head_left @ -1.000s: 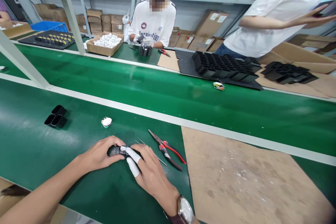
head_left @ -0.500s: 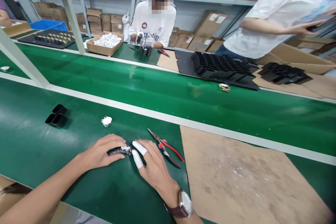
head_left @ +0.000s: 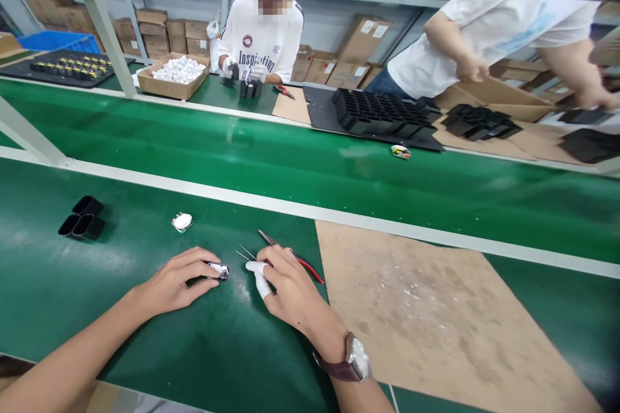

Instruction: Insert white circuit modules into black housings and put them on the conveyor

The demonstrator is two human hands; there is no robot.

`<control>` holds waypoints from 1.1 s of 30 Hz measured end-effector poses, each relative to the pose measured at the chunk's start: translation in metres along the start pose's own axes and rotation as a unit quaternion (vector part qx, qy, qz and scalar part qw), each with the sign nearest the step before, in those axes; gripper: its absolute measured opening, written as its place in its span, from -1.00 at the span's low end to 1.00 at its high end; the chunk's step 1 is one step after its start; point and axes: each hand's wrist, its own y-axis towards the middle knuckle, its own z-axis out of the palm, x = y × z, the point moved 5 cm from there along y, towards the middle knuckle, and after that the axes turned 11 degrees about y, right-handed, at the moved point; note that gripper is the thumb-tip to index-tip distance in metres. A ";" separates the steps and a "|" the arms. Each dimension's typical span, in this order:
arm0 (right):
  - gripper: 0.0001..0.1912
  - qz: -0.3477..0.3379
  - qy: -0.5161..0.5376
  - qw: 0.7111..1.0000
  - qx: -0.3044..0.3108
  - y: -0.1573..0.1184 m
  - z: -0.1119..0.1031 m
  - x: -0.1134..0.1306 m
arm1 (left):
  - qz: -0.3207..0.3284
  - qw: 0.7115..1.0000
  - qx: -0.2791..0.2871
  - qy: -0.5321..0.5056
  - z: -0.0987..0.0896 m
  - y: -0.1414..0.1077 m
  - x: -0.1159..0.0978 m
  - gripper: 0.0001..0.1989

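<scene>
My left hand (head_left: 179, 277) is closed around a small black plastic case (head_left: 220, 271), with whitish parts showing at its open end. To the right of it, my right hand (head_left: 290, 284), with white finger cots on the thumb and index finger, is pinched on tweezers (head_left: 245, 253). The two thin tweezer prongs point up and left, apart from the case. Long-nose pliers (head_left: 310, 268) with red and black handles lie behind my right hand, which partly covers them. A small circuit board with a white top (head_left: 183, 222) lies beyond my left hand.
Several empty black cases (head_left: 82, 219) stand at the left. Brown cardboard (head_left: 411, 297) covers the table at right. Across a green belt (head_left: 290, 161), which carries a small board (head_left: 401, 152), two people work beside black trays (head_left: 382, 113) and a box of white pieces (head_left: 177, 74).
My right hand has moved over the pliers and now pinches the tweezers. My left hand still holds the case. The view has shifted; the person at far right now reaches down over black parts.
</scene>
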 end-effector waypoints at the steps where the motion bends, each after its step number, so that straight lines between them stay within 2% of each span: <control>1: -0.72 0.002 -0.007 1.000 0.021 -0.001 0.001 0.001 | -0.011 1.000 0.006 0.002 0.000 0.000 0.000 -0.72; 5: -0.79 0.002 -0.044 0.997 0.068 -0.002 0.007 0.003 | -0.095 0.994 0.040 0.030 0.002 -0.004 0.005 -0.62; 8: -0.74 -0.004 -0.048 0.998 0.043 -0.002 0.007 0.000 | -0.132 0.988 0.057 0.051 0.003 -0.006 0.007 -0.58; 11: -0.66 -0.010 -0.021 1.000 -0.018 -0.001 0.003 0.001 | -0.140 0.986 0.069 0.059 0.004 -0.008 0.008 -0.54; 13: -0.67 -0.021 0.008 0.999 -0.034 0.001 0.004 0.008 | -0.144 0.985 0.076 0.059 0.004 -0.008 0.009 -0.51; 16: -0.66 -0.032 0.025 0.999 -0.019 0.004 0.013 0.024 | -0.152 0.983 0.082 0.057 0.006 -0.009 0.010 -0.49; 19: -0.52 -0.044 0.005 0.999 -0.012 0.007 0.026 0.037 | -0.149 0.985 0.074 0.055 0.007 -0.009 0.010 -0.46; 24: -0.48 -0.033 -0.025 0.999 0.007 0.011 0.038 0.040 | -0.142 0.987 0.059 0.050 0.008 -0.010 0.012 -0.42; 26: -0.49 -0.025 0.001 0.999 -0.021 0.010 0.034 0.035 | -0.143 0.987 0.053 0.046 0.006 -0.010 0.012 -0.41; 28: -0.53 -0.014 0.032 0.996 -0.079 0.008 0.027 0.027 | -0.136 0.989 0.048 0.036 0.004 -0.009 0.010 -0.44; 31: -0.66 -0.004 0.042 0.987 -0.154 0.004 0.019 0.016 | -0.102 0.994 0.035 -0.015 0.003 -0.006 0.004 -0.66; 33: -0.75 -0.006 0.034 0.984 -0.174 0.003 0.019 0.012 | -0.133 0.988 -0.002 -0.084 0.002 -0.003 0.007 -0.80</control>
